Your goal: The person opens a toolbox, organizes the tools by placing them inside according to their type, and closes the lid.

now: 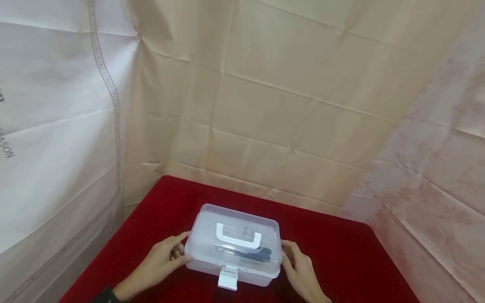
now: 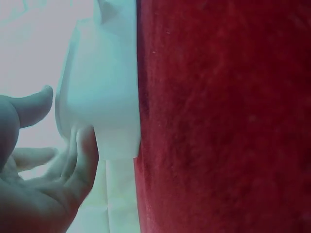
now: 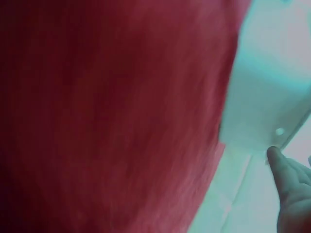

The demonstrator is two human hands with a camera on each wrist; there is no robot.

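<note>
A translucent plastic storage box (image 1: 233,244) sits on the red cloth, its lid down. A white carrying handle (image 1: 238,240) lies folded on the lid, and a white latch (image 1: 228,277) sticks outward at the front. Through the lid show dark-handled items (image 1: 251,253), their kind unclear. My left hand (image 1: 161,256) is at the box's left end, fingertips touching the side and thumb near the front corner. In the left wrist view, the thumb stands apart from the fingers. At the right end, my right hand (image 1: 301,269) touches the box with its fingertips, some fingers hidden.
A red cloth (image 1: 333,252) covers the table under the box. Creased beige sheeting (image 1: 265,105) hangs behind the table's far edge, with a white sheet (image 1: 57,105) on the left and a floral-patterned one (image 1: 428,181) on the right.
</note>
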